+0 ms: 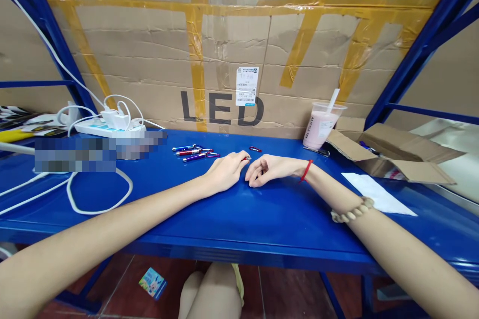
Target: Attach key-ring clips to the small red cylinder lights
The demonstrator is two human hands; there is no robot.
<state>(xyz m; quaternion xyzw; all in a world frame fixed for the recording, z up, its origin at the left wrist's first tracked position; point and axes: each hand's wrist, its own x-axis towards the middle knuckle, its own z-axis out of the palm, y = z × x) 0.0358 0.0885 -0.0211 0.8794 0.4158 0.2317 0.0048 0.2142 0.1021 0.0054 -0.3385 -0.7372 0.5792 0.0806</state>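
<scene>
Both my hands rest on the blue shelf top (239,209) near its middle. My left hand (226,169) is closed in a pinch on a small red pen-like light (246,158), whose tip shows between the fingers. My right hand (267,168) lies just beside it with fingers curled; what it holds, if anything, is hidden. Several small pen lights (192,152), blue, red and purple, lie just behind my left hand. A small red clip (255,148) lies behind my right hand.
A pink drink cup with a straw (321,127) stands at the back right beside an open cardboard box (389,152). White paper (376,193) lies at right. A power strip with chargers (110,125) and white cables (99,199) occupy the left. A cardboard wall marked LED (222,108) stands behind.
</scene>
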